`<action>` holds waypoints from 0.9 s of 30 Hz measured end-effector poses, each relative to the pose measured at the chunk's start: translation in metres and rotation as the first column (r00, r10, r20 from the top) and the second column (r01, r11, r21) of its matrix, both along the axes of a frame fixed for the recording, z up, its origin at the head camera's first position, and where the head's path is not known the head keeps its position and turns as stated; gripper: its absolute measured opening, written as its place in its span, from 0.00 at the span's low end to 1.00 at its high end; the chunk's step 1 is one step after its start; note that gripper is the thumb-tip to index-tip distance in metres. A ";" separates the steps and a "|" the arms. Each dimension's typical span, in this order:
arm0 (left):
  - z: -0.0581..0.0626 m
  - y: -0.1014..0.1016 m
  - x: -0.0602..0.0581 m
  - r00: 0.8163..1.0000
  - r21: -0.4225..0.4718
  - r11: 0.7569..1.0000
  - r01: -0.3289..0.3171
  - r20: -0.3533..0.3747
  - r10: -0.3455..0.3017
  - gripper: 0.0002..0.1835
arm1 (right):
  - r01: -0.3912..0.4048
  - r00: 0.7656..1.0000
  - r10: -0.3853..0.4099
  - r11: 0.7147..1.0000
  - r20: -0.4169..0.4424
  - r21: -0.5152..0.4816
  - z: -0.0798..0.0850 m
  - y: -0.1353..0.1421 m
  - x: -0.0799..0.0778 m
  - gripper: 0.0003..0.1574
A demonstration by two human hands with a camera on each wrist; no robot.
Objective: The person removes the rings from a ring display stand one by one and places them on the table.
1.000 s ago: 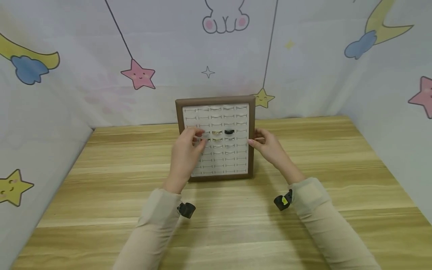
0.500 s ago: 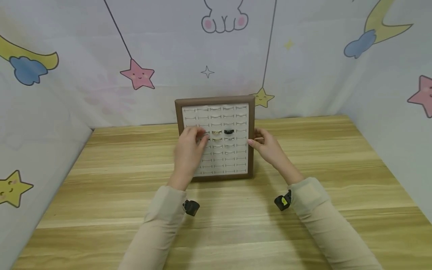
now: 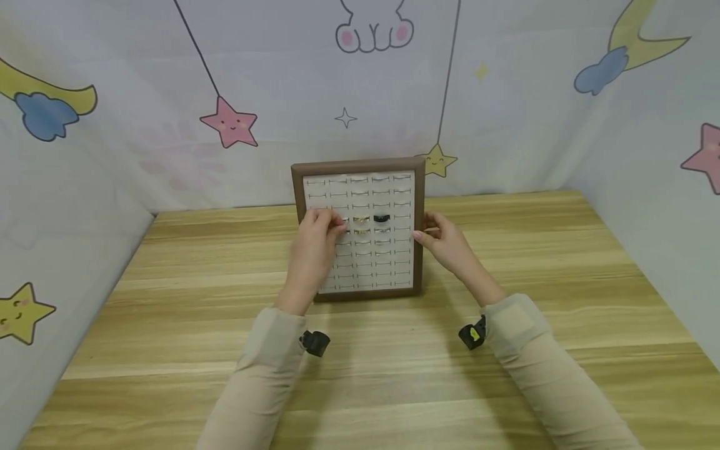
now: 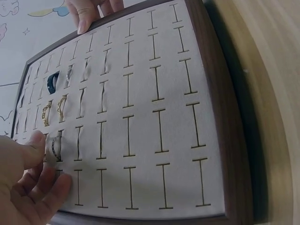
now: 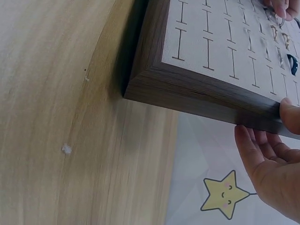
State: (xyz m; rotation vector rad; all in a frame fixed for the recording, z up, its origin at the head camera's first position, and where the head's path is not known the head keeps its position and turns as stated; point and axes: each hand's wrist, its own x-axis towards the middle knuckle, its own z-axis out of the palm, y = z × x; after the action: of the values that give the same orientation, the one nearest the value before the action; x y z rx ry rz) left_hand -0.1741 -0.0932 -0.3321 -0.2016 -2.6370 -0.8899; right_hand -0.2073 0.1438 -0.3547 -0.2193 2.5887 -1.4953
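A ring display board with a white slotted pad [image 3: 371, 269] and a brown wooden frame [image 3: 360, 167] stands upright on the table. My left hand [image 3: 312, 247] is at the pad's left half, its thumb and index finger pinching a small ring that they mostly hide, right at a slot. Just below that slot's neighbour sits a silver ring [image 4: 56, 147]. Two gold rings [image 4: 46, 113], a black ring [image 4: 53, 83] and another silver ring [image 4: 69, 75] are seated in nearby slots. My right hand [image 3: 447, 245] grips the frame's right side, thumb in front, fingers behind.
The wood-grain table [image 3: 506, 387] extends around the board on all sides. Behind it hangs a pale cloth [image 3: 281, 75] printed with stars, moons and clouds. Black wrist cameras [image 3: 316, 343] sit at both cuffs.
My left hand has shifted slightly right along the pad, and its thumb and index finger have come closer together at the slot. The right hand and board stay in place.
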 end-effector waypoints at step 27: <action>0.008 -0.051 0.002 0.966 0.373 0.908 -0.191 -0.090 0.240 0.19 | 0.005 1.000 -0.005 1.000 0.012 0.003 0.000 -0.001 0.000 0.35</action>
State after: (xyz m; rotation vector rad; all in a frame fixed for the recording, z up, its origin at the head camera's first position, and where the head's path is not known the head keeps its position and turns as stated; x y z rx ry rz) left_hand -0.1721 -0.1444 -0.3239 0.1197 -2.2652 -1.2141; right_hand -0.2070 0.1433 -0.3543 -0.2035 2.5839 -1.4900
